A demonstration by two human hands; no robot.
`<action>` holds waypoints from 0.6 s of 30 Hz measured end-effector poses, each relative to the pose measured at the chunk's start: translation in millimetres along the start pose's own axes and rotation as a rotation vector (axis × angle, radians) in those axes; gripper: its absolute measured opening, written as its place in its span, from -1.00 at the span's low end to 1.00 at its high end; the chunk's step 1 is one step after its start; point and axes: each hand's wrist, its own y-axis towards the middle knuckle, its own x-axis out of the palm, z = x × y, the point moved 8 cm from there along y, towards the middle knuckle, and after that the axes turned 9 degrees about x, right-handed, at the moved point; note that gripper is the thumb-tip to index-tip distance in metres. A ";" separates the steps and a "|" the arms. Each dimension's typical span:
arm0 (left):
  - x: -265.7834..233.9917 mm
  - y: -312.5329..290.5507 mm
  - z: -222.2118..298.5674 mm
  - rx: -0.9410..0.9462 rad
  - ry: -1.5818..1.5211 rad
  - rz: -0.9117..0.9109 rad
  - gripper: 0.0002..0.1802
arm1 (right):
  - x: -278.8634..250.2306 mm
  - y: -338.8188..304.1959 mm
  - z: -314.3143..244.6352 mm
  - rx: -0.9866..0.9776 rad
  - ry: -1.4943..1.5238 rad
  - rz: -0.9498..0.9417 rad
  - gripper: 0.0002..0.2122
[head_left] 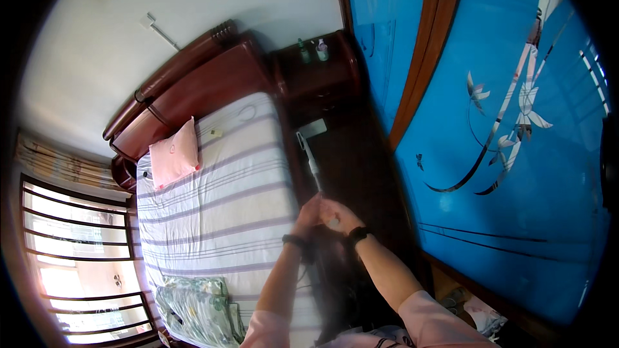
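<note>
My two hands are close together at the middle of the view, past the bed's side edge. The left hand (310, 212) and the right hand (340, 216) are closed around the upper end of a long-handled mop. Its white handle (311, 159) runs away from me, low over the dark floor. Beyond it, a pale flat rectangular head (314, 129) lies between the bed and the nightstand. The fingers are partly blurred, and the grip end is hidden inside them. Each wrist wears a dark band.
A bed with a striped sheet (219, 212) is on the left, bearing a pink pillow (175, 153) and folded green bedding (196, 306). A dark nightstand (332, 80) with bottles stands ahead. Blue wardrobe doors (464, 174) line the right. Dark floor (358, 167) runs between bed and wardrobe.
</note>
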 end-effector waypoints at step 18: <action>-69.7 -88.9 -94.9 -0.010 0.190 0.140 -0.48 | 49.0 -70.6 34.4 1.005 1.519 -0.098 -0.91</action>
